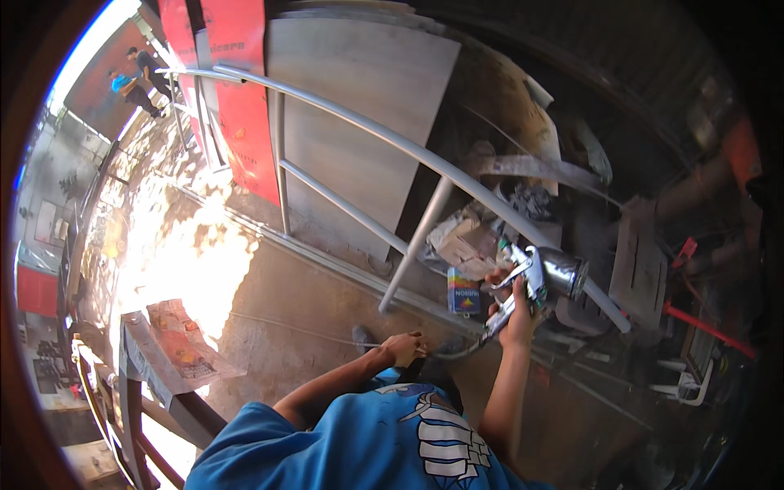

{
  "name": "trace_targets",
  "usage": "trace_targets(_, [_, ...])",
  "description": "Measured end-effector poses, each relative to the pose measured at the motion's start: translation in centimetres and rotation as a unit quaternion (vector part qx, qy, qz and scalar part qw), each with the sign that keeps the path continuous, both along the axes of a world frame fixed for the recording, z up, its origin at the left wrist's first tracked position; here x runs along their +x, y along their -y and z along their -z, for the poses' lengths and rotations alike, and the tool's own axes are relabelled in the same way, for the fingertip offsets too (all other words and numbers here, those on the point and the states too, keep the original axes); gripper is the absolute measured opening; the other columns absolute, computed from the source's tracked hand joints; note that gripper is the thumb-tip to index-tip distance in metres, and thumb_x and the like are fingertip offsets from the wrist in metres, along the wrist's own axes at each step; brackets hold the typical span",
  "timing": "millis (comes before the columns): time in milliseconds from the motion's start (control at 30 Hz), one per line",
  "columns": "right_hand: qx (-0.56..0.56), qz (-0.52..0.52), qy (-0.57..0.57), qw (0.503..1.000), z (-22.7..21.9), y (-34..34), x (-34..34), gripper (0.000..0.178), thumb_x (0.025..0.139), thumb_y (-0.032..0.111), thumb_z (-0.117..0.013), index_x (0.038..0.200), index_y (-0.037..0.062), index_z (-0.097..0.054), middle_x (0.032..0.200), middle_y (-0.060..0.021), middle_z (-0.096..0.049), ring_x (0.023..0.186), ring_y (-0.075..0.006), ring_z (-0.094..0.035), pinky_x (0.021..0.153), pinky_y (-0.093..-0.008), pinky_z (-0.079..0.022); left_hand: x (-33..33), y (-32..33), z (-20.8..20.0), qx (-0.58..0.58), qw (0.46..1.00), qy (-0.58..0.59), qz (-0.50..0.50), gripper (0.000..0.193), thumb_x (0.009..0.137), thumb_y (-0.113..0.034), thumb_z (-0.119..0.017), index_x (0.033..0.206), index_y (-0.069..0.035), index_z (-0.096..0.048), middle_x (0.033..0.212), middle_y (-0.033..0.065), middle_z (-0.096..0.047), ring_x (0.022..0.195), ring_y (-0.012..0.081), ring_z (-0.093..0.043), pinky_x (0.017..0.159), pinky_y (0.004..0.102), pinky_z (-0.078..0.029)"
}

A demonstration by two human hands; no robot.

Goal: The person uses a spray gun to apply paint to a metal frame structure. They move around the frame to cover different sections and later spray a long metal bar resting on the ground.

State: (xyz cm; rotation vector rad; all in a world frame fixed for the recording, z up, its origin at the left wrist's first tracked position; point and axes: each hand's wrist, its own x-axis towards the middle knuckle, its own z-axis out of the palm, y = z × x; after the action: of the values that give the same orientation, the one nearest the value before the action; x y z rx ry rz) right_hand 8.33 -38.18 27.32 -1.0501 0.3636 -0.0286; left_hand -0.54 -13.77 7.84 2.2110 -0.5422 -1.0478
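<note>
My right hand [515, 314] is wrapped round the handle of a silver spray gun [531, 273] with a metal cup [563, 271] at its front. From the base of the grip an air hose [467, 351] curves over to my left hand [404, 349], whose fingers are closed on it. Just beyond the gun runs a grey metal railing [380, 147], with a curved top rail, posts and a lower rail. The gun's cup overlaps the lower right end of the top rail in view.
A colourful can [463, 291] stands beyond the railing near a pile of scrap [469, 241]. Large grey sheets [351, 122] and red panels [237, 106] lean behind. At left is a metal frame [135, 359]. Two people [140, 77] stand far left. A red bar [710, 331] lies right.
</note>
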Motion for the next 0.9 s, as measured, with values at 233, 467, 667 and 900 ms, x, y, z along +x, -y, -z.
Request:
trace_targets(233, [-0.115,-0.052,0.02,0.992,-3.2,-12.6,-3.2,0.026,0.105,0.024,-0.066,0.124,0.0065,-0.064,0.105,-0.0064,-0.073,0.092,-0.0138,-0.072,0.046,-0.0236,-0.042,1.6,-14.6,-8.0,-0.184,0.966,0.075,-0.166,0.045,0.095,-0.02,-0.071,0.137,-0.006,-0.061,0.131,0.0193,-0.066,0.118,0.0381,-0.065,0.1,0.043,-0.053])
trace_targets(467, [-0.075,-0.01,0.018,0.997,-5.9,-19.3,-2.8,0.026,0.105,0.022,-0.065,0.126,0.0072,-0.063,0.108,-0.0069,-0.072,0.096,-0.0183,-0.073,0.047,-0.0253,-0.047,2.1,-16.8,-14.5,-0.299,0.948,-0.084,-0.074,0.075,0.095,-0.045,-0.075,0.15,-0.001,-0.048,0.137,0.0235,-0.064,0.131,0.0371,-0.059,0.111,0.0439,-0.048])
trace_targets(667, [-0.114,-0.019,0.112,0.987,-8.0,-19.3,0.0,0.041,0.108,0.03,-0.06,0.139,0.0037,-0.054,0.115,-0.01,-0.07,0.101,-0.0217,-0.072,0.06,-0.0313,-0.061,1.7,-11.2,-10.6,-0.31,0.95,-0.043,0.001,0.061,0.098,-0.044,-0.072,0.141,-0.003,-0.057,0.126,0.0216,-0.069,0.119,0.0333,-0.066,0.101,0.0432,-0.051])
trace_targets(900, [-0.153,0.09,0.158,0.971,-5.7,-15.3,6.7,0.037,0.107,0.014,-0.059,0.136,-0.0089,-0.056,0.113,-0.019,-0.071,0.104,-0.0301,-0.073,0.09,-0.0435,-0.065,7.3,-17.9,-6.4,-0.169,0.981,-0.08,-0.059,0.042,0.1,-0.044,-0.069,0.117,-0.005,-0.073,0.111,0.0208,-0.074,0.101,0.032,-0.071,0.092,0.042,-0.054])
